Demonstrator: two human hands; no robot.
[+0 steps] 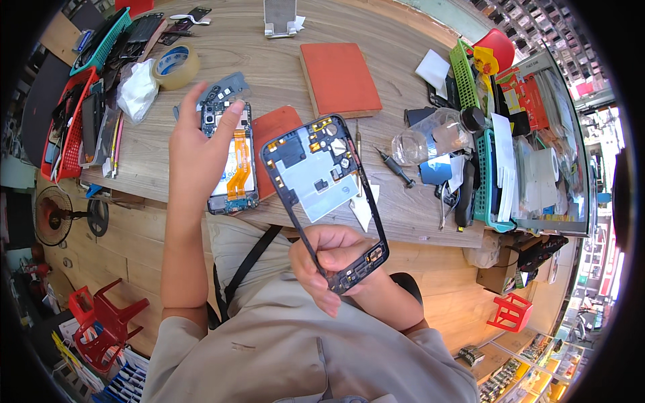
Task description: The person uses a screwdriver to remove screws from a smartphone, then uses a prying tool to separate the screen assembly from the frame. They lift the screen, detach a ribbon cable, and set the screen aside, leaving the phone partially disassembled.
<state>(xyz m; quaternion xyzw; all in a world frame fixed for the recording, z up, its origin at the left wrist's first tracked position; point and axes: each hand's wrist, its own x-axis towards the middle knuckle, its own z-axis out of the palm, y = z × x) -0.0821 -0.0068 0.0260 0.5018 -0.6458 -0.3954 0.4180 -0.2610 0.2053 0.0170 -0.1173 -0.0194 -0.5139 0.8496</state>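
My right hand point(329, 258) grips the lower end of a black phone mid-frame point(377, 213), which tilts up over the table edge. Its upper part carries a grey plate and small gold contacts, and its lower part is an open window. An opened phone point(250, 161) lies near the table's front edge, showing camera lenses, orange flex cables and a battery. Over its left side is my left hand point(193, 151), thumb and fingers spread apart around the camera end, with the thumb above the phone. Behind those fingers lies a grey phone cover point(232, 86), partly hidden.
Two red-brown pads, one thick point(340, 77) and one flat point(272, 127), lie mid-table. At left are a tape roll point(176, 67) and a red basket point(70, 151). A clear bottle point(430, 138), a screwdriver point(395, 166) and a teal basket point(482, 181) sit at right. A phone stand point(279, 17) is behind.
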